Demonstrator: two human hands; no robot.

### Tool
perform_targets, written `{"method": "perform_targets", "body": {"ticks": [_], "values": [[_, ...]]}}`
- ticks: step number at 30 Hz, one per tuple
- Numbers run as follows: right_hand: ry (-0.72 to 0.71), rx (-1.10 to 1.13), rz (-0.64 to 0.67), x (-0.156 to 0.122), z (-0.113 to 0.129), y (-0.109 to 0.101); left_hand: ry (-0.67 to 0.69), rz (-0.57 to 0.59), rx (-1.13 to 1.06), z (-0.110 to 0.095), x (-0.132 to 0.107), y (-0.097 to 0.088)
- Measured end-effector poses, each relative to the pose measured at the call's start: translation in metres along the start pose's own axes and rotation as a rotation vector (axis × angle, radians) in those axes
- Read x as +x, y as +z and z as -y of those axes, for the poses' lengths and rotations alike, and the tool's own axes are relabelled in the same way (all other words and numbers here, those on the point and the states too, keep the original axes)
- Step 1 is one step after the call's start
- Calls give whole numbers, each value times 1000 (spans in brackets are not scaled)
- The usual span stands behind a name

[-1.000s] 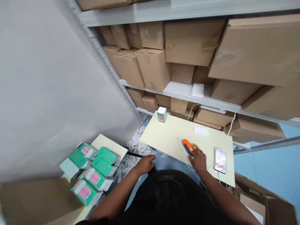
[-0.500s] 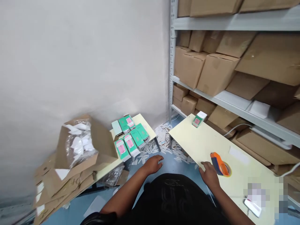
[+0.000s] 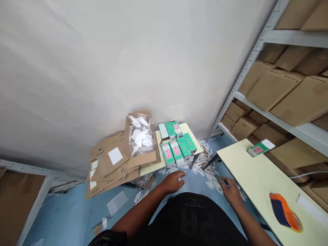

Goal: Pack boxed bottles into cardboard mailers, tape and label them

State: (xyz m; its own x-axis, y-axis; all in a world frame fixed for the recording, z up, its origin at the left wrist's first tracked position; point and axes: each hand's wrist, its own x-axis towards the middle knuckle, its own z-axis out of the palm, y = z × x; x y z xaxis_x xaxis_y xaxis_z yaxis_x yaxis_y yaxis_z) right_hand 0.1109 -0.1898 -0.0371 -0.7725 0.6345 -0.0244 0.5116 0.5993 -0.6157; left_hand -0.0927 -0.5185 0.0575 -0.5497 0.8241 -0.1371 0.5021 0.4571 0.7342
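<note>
My left hand is held in the air in front of my body, fingers loosely bent and thumb apart, holding nothing. Nearest to it are several green boxes with pink pictures, grouped on a small pale table. My right hand hangs free beside the edge of the right-hand table, its fingers slightly curled and empty. On that table lies an orange and dark blue tape dispenser. A single green box with a white open flap rests at its far end.
An open cardboard box holds clear plastic and white pieces, beside flattened cartons. White scraps litter the blue floor. Metal shelving with cardboard boxes stands at right; another rack is at lower left.
The view has turned left, so the tables and shelves appear farther right. My right hand has shifted from over the right table's edge to beside it. Both hands stay empty.
</note>
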Motion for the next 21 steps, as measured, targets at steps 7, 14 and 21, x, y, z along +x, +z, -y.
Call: {"method": "perform_targets", "body": {"ticks": [7,14,21], "values": [[15,94,164,11,59,21,-89,-133,-123,27,-41,-16],[-158,142,491,47,120,40,-410,-441,-209,57,-88,-15],[-348,218,793,52,190,84,-777,-874,-244,72,-161,-33]]}}
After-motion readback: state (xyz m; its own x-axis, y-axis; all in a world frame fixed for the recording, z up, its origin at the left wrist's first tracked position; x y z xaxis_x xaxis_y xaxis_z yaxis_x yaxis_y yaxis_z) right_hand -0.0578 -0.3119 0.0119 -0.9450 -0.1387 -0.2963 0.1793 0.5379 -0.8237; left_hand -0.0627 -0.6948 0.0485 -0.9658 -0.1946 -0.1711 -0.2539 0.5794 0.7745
